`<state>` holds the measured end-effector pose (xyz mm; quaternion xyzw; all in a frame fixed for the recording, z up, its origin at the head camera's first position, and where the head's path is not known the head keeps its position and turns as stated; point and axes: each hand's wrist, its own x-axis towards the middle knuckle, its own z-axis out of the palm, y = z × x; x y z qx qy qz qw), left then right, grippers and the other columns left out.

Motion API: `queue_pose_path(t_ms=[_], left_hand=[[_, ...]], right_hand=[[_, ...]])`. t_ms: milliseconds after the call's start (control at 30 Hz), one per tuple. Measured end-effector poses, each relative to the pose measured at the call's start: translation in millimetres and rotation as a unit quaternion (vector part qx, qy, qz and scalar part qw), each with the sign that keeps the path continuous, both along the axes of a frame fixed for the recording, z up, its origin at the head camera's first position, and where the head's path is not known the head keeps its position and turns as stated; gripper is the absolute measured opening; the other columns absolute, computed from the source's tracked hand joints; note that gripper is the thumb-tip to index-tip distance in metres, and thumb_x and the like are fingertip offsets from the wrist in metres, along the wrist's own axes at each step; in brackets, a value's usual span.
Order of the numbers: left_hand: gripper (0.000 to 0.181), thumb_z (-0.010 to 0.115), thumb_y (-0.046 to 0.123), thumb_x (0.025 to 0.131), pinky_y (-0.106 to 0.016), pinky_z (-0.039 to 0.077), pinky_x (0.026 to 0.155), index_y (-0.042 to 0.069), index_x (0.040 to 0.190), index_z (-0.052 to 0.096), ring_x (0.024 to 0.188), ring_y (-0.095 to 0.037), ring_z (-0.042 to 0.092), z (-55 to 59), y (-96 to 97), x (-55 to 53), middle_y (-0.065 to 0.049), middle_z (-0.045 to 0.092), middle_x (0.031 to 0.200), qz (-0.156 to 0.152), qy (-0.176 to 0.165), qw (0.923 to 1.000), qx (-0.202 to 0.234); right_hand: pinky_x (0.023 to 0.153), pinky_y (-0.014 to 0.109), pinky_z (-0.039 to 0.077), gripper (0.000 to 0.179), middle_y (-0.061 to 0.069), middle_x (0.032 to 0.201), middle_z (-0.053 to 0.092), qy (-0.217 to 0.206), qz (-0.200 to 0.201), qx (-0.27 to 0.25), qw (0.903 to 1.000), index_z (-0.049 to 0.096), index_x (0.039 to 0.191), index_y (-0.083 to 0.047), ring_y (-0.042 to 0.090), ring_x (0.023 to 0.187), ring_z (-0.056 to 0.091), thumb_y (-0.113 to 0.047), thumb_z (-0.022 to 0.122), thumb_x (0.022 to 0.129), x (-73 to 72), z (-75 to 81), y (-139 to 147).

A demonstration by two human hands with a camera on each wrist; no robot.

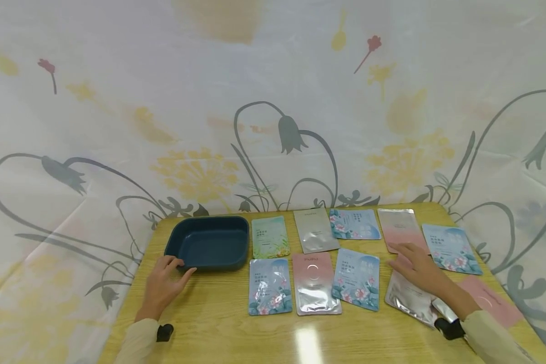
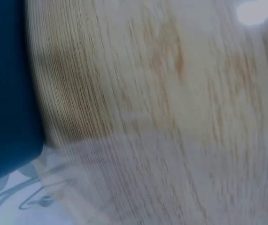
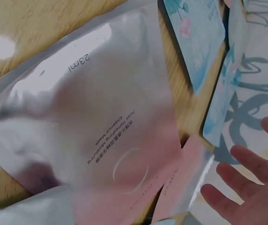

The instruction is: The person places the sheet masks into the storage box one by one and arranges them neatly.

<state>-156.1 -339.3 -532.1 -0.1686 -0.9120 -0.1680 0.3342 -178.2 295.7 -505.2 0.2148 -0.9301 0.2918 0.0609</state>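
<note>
My left hand (image 1: 167, 281) lies on the wooden table (image 1: 218, 328) at the front left corner of a dark blue tray (image 1: 208, 242), fingers relaxed and touching its rim. The left wrist view is blurred and shows only the tray's wall (image 2: 7, 93) and bare wood. My right hand (image 1: 415, 264) reaches flat over the sachets on the right, fingers straight, above a pink-and-silver sachet (image 1: 401, 230). In the right wrist view the spread fingers (image 3: 246, 187) hover beside a silver-pink sachet (image 3: 101, 126) marked 23ml. Neither hand holds anything.
Several flat sachets lie in two rows right of the tray: a green one (image 1: 270, 236), a silver one (image 1: 315, 230), blue floral ones (image 1: 357, 278) and a pink-silver one (image 1: 315, 283). A floral cloth hangs behind the table and drapes around it.
</note>
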Motion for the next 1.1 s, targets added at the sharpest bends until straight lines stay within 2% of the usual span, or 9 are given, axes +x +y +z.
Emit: queue_pose_path(t_ms=[100,200,333,400,467,633,800,933,1100], left_hand=[[0.033,0.085,0.021,0.062,-0.046,0.048,0.065,0.004,0.082,0.065,0.079,-0.029,0.052,-1.5,3.4,-1.5,-0.009,0.054,0.085,-0.007,0.000,0.9999,-0.010],[0.032,0.080,0.031,0.072,-0.045,0.047,0.065,0.004,0.083,0.066,0.077,-0.030,0.051,-3.6,7.9,-3.9,-0.009,0.055,0.083,-0.010,0.012,0.9995,-0.027],[0.049,0.057,0.051,0.090,-0.045,0.047,0.068,0.004,0.084,0.067,0.074,-0.031,0.052,-6.2,17.8,-9.4,-0.011,0.056,0.082,-0.012,0.040,0.9974,-0.059],[0.056,0.046,0.054,0.095,-0.045,0.047,0.069,0.003,0.083,0.067,0.073,-0.031,0.052,-7.6,22.7,-11.9,-0.011,0.056,0.082,-0.013,0.054,0.9961,-0.069],[0.058,0.043,0.055,0.096,-0.046,0.047,0.070,0.004,0.083,0.067,0.073,-0.032,0.053,-8.9,26.5,-13.4,-0.012,0.056,0.082,-0.012,0.064,0.9952,-0.073],[0.057,0.043,0.054,0.096,-0.049,0.047,0.069,0.004,0.082,0.067,0.074,-0.034,0.053,-12.5,29.0,-13.1,-0.014,0.058,0.082,-0.001,0.090,0.9936,-0.068],[0.056,0.045,0.054,0.095,-0.049,0.047,0.068,0.004,0.082,0.066,0.073,-0.035,0.053,-15.4,27.0,-11.3,-0.015,0.058,0.083,0.011,0.119,0.9906,-0.068],[0.055,0.045,0.053,0.095,-0.049,0.046,0.069,0.004,0.083,0.066,0.074,-0.035,0.052,-17.7,25.6,-10.8,-0.015,0.058,0.084,0.013,0.120,0.9907,-0.062],[0.055,0.047,0.053,0.095,-0.047,0.047,0.069,0.004,0.084,0.066,0.075,-0.035,0.052,-18.9,25.2,-10.0,-0.015,0.058,0.085,0.014,0.113,0.9922,-0.051]], right_hand=[[0.083,0.062,0.039,0.050,0.028,0.122,0.052,-0.012,-0.001,-0.011,0.9999,0.050,0.130,0.007,0.046,0.109,0.049,-0.022,0.064,0.091,-9.0,-6.8,-1.9],[0.084,0.060,0.041,0.049,0.028,0.121,0.054,-0.023,0.006,-0.023,0.9995,0.052,0.128,0.008,0.046,0.106,0.053,-0.019,0.066,0.089,-18.7,-12.8,-5.7],[0.084,0.060,0.043,0.049,0.029,0.123,0.054,-0.053,0.010,-0.028,0.9981,0.052,0.128,0.008,0.048,0.106,0.053,-0.019,0.066,0.089,-27.3,-20.7,-10.8],[0.083,0.060,0.043,0.051,0.029,0.125,0.052,-0.078,0.002,-0.027,0.9966,0.051,0.129,0.007,0.048,0.108,0.051,-0.022,0.066,0.090,-28.3,-24.0,-13.4],[0.083,0.059,0.043,0.053,0.027,0.123,0.053,-0.094,-0.006,-0.024,0.9952,0.052,0.129,0.005,0.046,0.107,0.052,-0.027,0.067,0.089,-28.5,-27.7,-17.0],[0.079,0.051,0.046,0.050,0.021,0.112,0.060,-0.090,-0.013,-0.008,0.9958,0.059,0.120,0.003,0.037,0.098,0.057,-0.030,0.072,0.085,-32.6,-40.7,-28.4],[0.078,0.052,0.046,0.048,0.019,0.106,0.062,-0.081,-0.018,-0.006,0.9965,0.063,0.111,0.003,0.038,0.096,0.058,-0.028,0.078,0.078,-38.9,-48.8,-37.3],[0.077,0.049,0.046,0.045,0.016,0.101,0.060,-0.099,-0.036,0.000,0.9944,0.064,0.105,-0.001,0.034,0.093,0.057,-0.025,0.083,0.072,-43.1,-49.7,-41.8],[0.071,0.041,0.045,0.041,0.012,0.094,0.057,-0.143,-0.059,0.003,0.9879,0.061,0.097,-0.006,0.026,0.082,0.052,-0.021,0.086,0.068,-47.0,-44.4,-47.2]])
